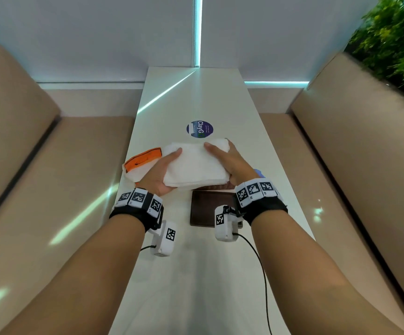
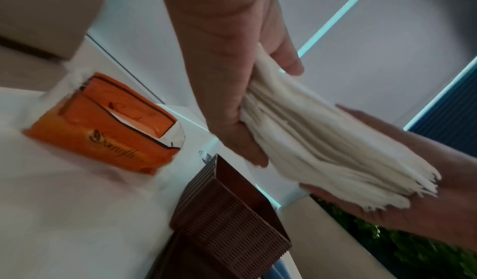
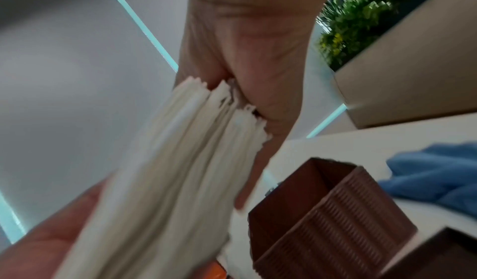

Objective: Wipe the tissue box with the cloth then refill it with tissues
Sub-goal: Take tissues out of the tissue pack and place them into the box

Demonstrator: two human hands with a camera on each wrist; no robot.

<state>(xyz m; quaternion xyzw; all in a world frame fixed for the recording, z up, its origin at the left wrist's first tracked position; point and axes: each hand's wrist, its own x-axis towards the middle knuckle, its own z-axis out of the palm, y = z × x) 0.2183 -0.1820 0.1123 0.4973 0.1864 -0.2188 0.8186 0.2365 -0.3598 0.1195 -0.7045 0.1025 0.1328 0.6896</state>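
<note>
**Tissue stack hovers over the open box**

On the white surface (image 1: 210,97) the brown tissue box (image 2: 227,222) waits, open. Left hand (image 1: 158,171) and right hand (image 1: 230,160) clamp the tissue stack (image 1: 196,165) above it; loose edges may snag the rim.

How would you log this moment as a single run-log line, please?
stage: refill | left hand + right hand: hold tissue stack above open tissue box | cloth: on table | tissue pack: opened
</note>
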